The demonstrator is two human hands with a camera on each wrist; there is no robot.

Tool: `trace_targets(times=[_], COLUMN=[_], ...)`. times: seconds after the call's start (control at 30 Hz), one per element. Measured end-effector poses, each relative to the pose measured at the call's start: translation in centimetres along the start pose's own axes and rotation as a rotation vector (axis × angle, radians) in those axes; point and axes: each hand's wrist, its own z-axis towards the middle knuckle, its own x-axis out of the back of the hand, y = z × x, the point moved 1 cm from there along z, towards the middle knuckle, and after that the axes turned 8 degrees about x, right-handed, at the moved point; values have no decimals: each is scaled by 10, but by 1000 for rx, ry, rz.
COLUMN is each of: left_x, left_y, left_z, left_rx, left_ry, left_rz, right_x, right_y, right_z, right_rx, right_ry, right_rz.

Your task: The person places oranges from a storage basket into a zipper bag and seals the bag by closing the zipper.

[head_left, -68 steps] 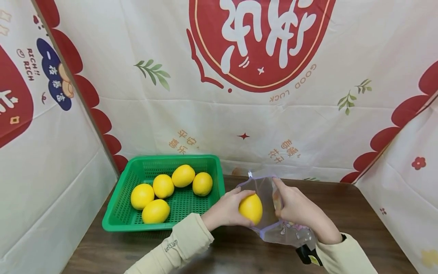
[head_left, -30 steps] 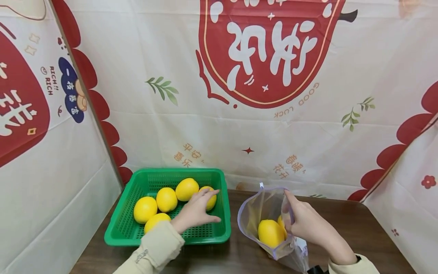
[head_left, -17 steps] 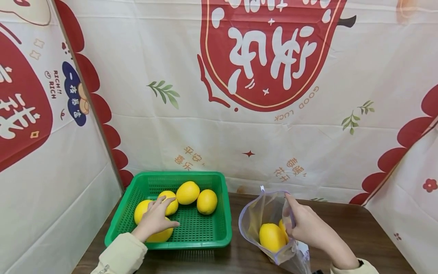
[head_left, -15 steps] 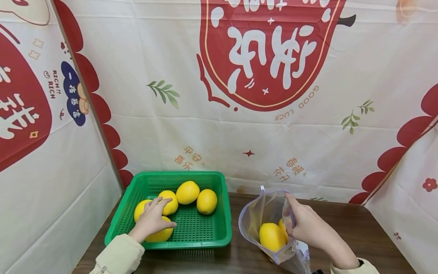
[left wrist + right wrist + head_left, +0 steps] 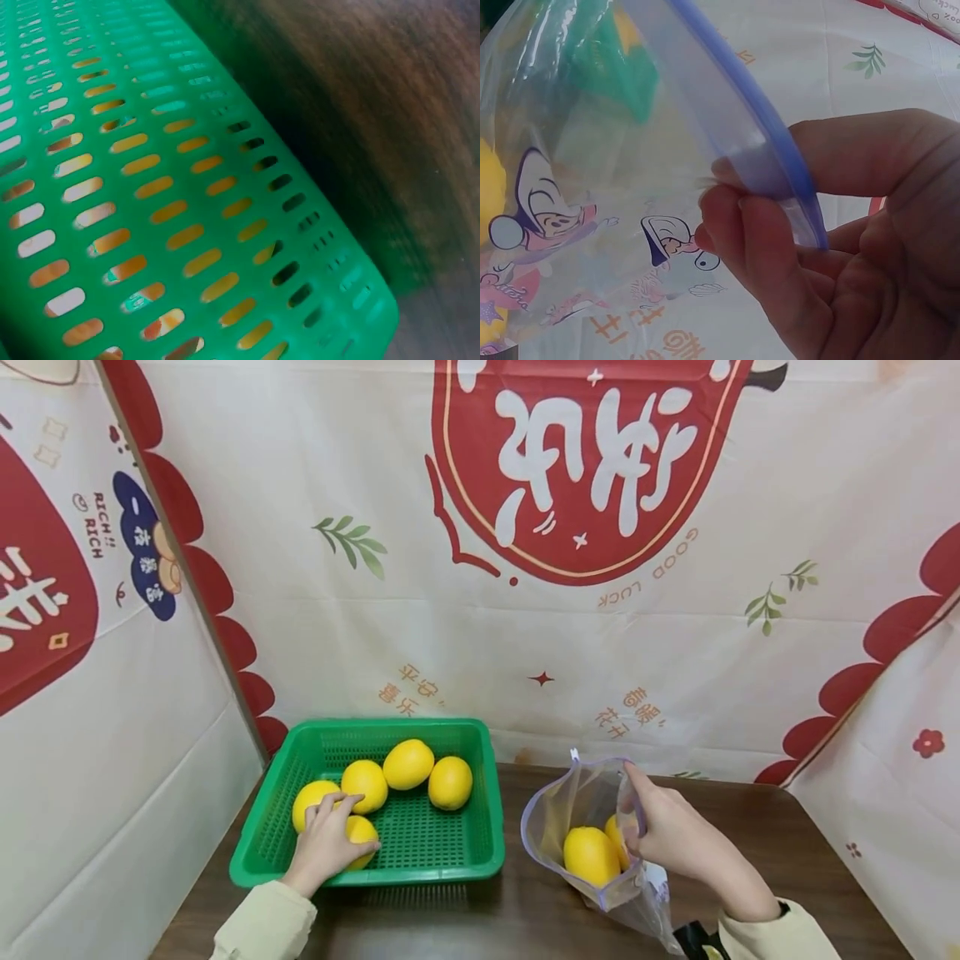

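Observation:
In the head view the left hand (image 5: pixel 324 845) reaches into the green basket (image 5: pixel 491 827) at its near left corner, fingers and thumb curved round a yellow fruit (image 5: pixel 362 837). The left wrist view shows mostly the basket's slotted wall (image 5: pixel 187 202), which hides that hand. The right hand (image 5: pixel 675 833) pinches the rim of a clear zip bag (image 5: pixel 551 827) with a purple edge, its mouth spread wide. Two yellow fruits lie inside, one (image 5: pixel 591 857) in plain sight. In the right wrist view the thumb and fingers of the right hand (image 5: pixel 832 225) pinch the bag's purple-edged rim (image 5: pixel 769 120).
Several other yellow fruits (image 5: pixel 408 764) lie along the back and left of the basket. The dark wooden table (image 5: pixel 795 860) is bounded by printed cloth walls (image 5: pixel 480 635) behind and at both sides.
The left hand earlier placed a yellow fruit in the bag, then moved left over the basket and lowered onto the near-left fruit. The right hand stays at the bag's rim.

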Motion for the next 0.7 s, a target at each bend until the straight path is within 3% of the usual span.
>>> trace_targets(times=[0.13,0.27,0.43,0.7], left_x=[-3,-3,-1,-3], left_y=[5,8,6,-2], left_z=[7,10,10,0], left_rx=[-15,16,49,39], left_ry=[6,-35,-90,-151], left_rz=[2,10,37,98], right_x=[6,8,8,1], right_y=[2,2,1,-4], right_z=[-2,-3,0,-2], right_rx=[4,2,-8,-10], right_ry=[10,0,-25,-37], right_rz=[-30,-37,-31,-23])
